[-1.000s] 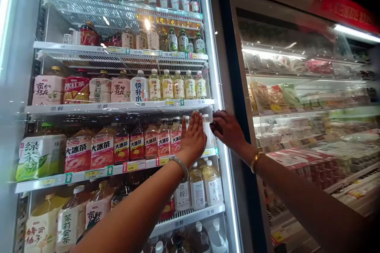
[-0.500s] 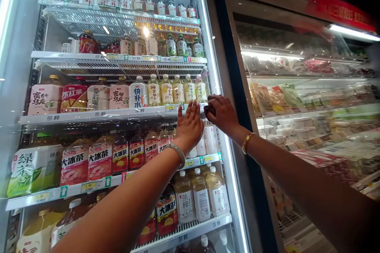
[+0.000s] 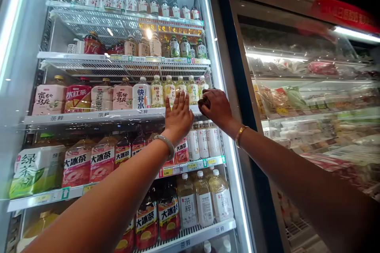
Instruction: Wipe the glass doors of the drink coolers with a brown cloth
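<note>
Glass of the tall drinks cooler door [image 3: 216,39] fills the left half of the view, and both bare hands are raised against it at the level of the third shelf from the top. The left hand [image 3: 177,116], with a pale jade-coloured bangle [image 3: 164,145] on its wrist, lies flat with fingers spread and straight, its grip open and holding nothing. The right hand [image 3: 215,106], wearing a gold bangle [image 3: 239,135], is just beside it toward the door's right edge, its grip curled shut around a small dark cloth [image 3: 203,102] pressed to the pane. Behind the glass, directly past the fingertips, stands a row of small yellow-labelled tea bottles with white caps [image 3: 175,89] on the white wire shelf [image 3: 97,116]; to their left sit squat pink and red-labelled bottles [image 3: 77,97]. One shelf down are large red-labelled iced tea bottles [image 3: 102,158] and white-labelled bottles [image 3: 203,140]. To the right of the dark door frame, an open chilled display case [image 3: 311,99] holds blurred packaged goods.
</note>
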`<state>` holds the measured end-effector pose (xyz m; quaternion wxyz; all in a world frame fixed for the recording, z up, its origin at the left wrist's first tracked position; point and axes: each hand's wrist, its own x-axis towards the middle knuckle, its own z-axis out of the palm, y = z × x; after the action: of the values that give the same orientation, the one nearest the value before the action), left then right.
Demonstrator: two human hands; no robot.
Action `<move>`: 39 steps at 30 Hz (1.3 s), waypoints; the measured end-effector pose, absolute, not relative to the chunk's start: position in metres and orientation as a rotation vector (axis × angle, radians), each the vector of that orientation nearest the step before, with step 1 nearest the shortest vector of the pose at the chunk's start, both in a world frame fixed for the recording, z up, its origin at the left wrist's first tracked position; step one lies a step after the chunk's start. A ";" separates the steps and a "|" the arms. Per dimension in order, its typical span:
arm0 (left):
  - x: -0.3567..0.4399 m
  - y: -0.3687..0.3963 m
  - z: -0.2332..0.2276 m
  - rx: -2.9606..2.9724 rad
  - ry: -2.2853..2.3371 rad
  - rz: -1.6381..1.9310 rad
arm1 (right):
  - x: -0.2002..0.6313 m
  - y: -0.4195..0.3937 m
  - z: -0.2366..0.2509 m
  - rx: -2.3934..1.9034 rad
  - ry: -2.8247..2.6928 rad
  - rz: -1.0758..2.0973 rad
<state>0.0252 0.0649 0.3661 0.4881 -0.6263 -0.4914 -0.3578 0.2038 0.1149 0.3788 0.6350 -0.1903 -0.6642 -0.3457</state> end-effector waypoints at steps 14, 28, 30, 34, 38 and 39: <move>-0.021 0.041 0.374 -1.468 -1.212 -0.831 | 0.155 0.095 0.397 -0.331 -1.616 -0.801; -0.065 0.022 0.378 -1.464 -1.236 -0.870 | 0.115 0.092 0.394 -0.179 -1.720 -0.873; -0.068 0.021 0.382 -1.459 -1.238 -0.899 | 0.107 0.095 0.411 -0.249 -1.640 -0.803; -0.073 0.021 0.390 -1.442 -1.247 -0.951 | 0.067 0.091 0.443 -0.283 -1.600 -0.731; -0.082 0.019 0.389 -1.416 -1.251 -0.949 | 0.051 0.077 0.425 -0.248 -1.696 -0.825; -0.085 0.018 0.388 -1.414 -1.255 -0.936 | 0.054 0.075 0.414 -0.228 -1.713 -0.852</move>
<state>-0.0846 0.0179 0.3876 0.4933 -0.5830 -0.5173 -0.3861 0.0544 0.0748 0.4144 0.5707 -0.0971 -0.7302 -0.3629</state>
